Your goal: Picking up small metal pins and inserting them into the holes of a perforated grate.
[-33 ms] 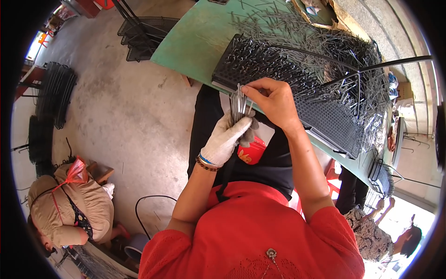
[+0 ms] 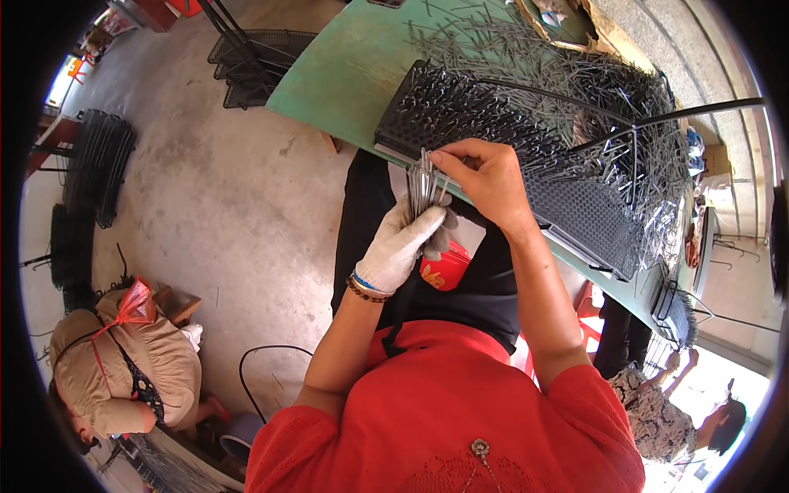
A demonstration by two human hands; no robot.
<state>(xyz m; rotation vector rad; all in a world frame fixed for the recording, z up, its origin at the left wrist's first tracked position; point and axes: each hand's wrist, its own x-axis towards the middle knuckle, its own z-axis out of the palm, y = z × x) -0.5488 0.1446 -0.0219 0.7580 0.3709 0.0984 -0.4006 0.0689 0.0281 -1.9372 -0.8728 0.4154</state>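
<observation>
My left hand, in a pale knitted glove, is closed around a bundle of thin grey metal pins that stick up out of the fist. My bare right hand has thumb and forefinger pinched beside the top of the bundle. Whatever lies between those fingertips is too small to make out. Just beyond both hands, a black perforated tray rests along the edge of the green table. Many similar pins stand in the holes of its far left part.
Loose pins are heaped behind the tray, under a black bar. A red pouch lies by my lap. One person in beige bends at lower left; another in patterned clothing works at lower right. Black racks stand on the floor.
The right fingertips have shifted very slightly to the right at the top of the bundle. All else looks the same.
</observation>
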